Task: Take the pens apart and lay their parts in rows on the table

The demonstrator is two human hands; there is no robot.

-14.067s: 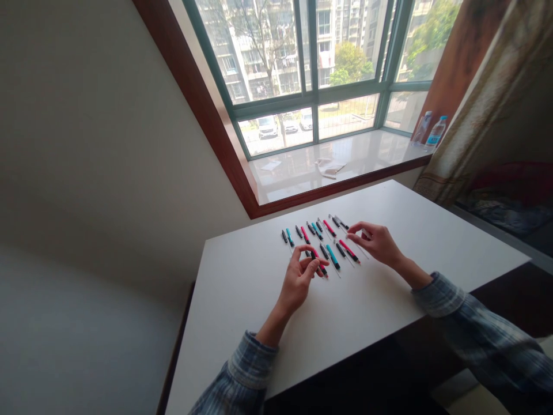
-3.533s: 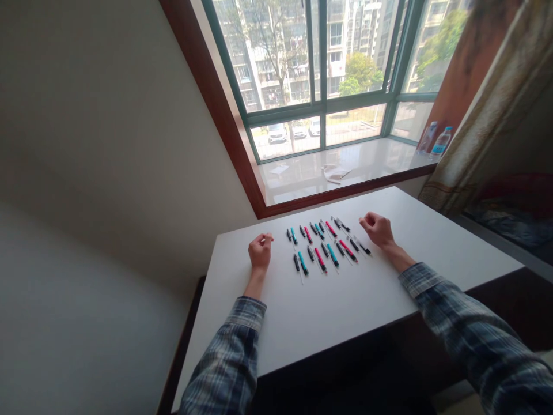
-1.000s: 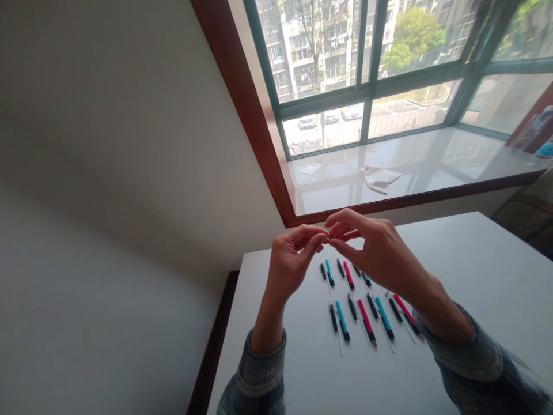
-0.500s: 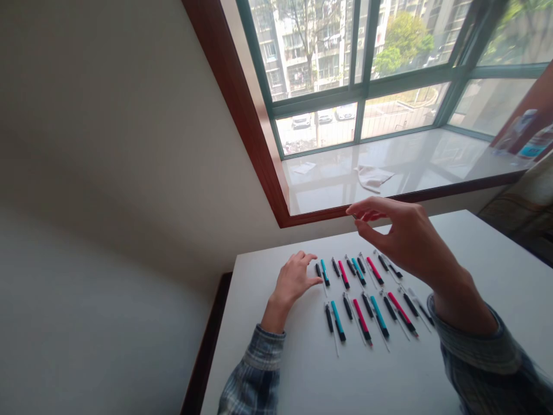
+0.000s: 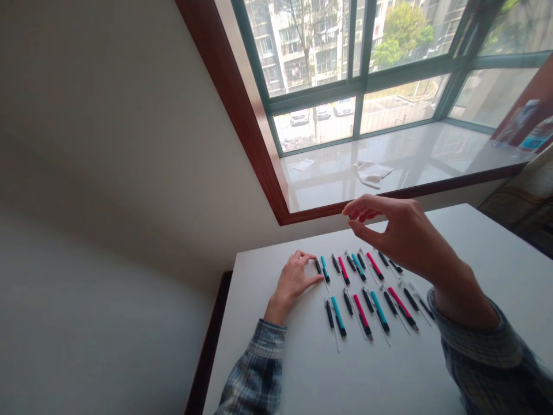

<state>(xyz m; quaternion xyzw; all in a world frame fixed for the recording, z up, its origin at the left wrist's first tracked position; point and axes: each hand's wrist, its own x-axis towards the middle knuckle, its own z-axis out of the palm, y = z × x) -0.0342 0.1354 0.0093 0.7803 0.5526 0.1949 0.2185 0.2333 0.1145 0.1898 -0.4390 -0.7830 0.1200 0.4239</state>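
Note:
My left hand [image 5: 295, 281] rests at the left end of the back row of pen parts. Its thumb and forefinger are apart, one at each end of a short black pen barrel [image 5: 318, 267]; I cannot tell whether they touch it. Beside that barrel lies a blue and black pen barrel [image 5: 325, 268]. Raised above the table's far side, my right hand [image 5: 395, 230] has thumb and forefinger pinched together. Something tiny shows at those fingertips, too small to name. Below it lie pink and black pen barrels [image 5: 375, 266], black barrels and thin white refills in two rows.
The pen parts lie on a white table [image 5: 389, 377]. A wall stands to the left. Behind the table is a window sill [image 5: 328, 187] with a crumpled cloth [image 5: 372, 173] and plastic bottles [image 5: 536, 138] at the right. A patterned curtain [image 5: 514, 196] hangs by the right corner.
My left thumb and forefinger have come slightly closer to the ends of the black barrel. My right hand has shifted a little left, still pinched. The pen parts keep their layout.

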